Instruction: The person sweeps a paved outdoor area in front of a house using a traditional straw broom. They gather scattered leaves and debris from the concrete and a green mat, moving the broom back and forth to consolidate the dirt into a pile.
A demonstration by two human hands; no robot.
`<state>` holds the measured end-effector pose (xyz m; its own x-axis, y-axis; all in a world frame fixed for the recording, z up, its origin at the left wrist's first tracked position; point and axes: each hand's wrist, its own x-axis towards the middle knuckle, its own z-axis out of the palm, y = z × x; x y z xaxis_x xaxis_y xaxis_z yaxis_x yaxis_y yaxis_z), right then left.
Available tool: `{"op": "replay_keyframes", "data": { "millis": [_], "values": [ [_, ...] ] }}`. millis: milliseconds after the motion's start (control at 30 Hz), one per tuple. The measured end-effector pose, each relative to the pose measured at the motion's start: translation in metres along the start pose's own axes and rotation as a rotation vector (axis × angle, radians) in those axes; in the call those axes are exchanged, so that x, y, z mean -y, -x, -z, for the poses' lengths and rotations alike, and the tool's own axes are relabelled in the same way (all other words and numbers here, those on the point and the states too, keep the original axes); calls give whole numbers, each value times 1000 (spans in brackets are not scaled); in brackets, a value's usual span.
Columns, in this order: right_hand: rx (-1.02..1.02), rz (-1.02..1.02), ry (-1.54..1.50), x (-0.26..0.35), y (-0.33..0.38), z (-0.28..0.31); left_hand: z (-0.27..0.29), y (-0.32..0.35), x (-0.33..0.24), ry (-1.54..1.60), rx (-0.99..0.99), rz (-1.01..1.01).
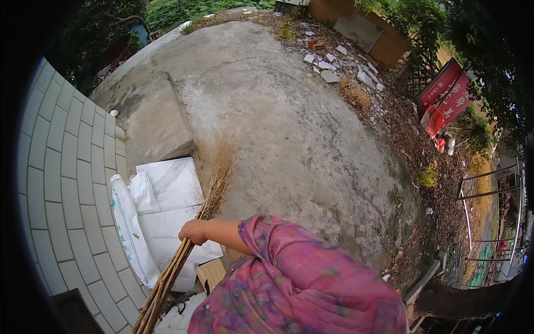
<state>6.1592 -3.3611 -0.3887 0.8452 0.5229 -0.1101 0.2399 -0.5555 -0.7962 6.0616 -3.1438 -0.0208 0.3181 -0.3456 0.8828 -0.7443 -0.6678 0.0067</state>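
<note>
My right hand is closed round a long broom, where its bundled sticks meet the brush. The broom lies slantwise across the view: its stick end runs down to the lower left edge, and its fine, straw-coloured twigs fan out toward the concrete. My right arm, in a pink patterned sleeve, reaches across from the lower right. Beside the hand and partly behind the broom are white flat sheets. A white sack with a blue-green edge lies next to them. My left hand is out of view.
A pale tiled wall rises on the left. Grey concrete has a raised slab near the wall. Broken white tile pieces and dry leaves line the right side, near a red sign board. A metal frame stands far right.
</note>
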Motion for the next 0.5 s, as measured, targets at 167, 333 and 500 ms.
{"op": "replay_keyframes", "data": {
  "millis": [167, 333, 500],
  "values": [
    [-6, -332, -19, -85, 141, -27, -90, 90, 34, 468, 160, 489],
    [-8, -834, 43, -139, 327, -22, -237, 154, -20, 718, 513, 756],
    [273, -1073, 214, -107, 433, 13, -277, 229, -55, 949, 713, 1155]
  ]
}}
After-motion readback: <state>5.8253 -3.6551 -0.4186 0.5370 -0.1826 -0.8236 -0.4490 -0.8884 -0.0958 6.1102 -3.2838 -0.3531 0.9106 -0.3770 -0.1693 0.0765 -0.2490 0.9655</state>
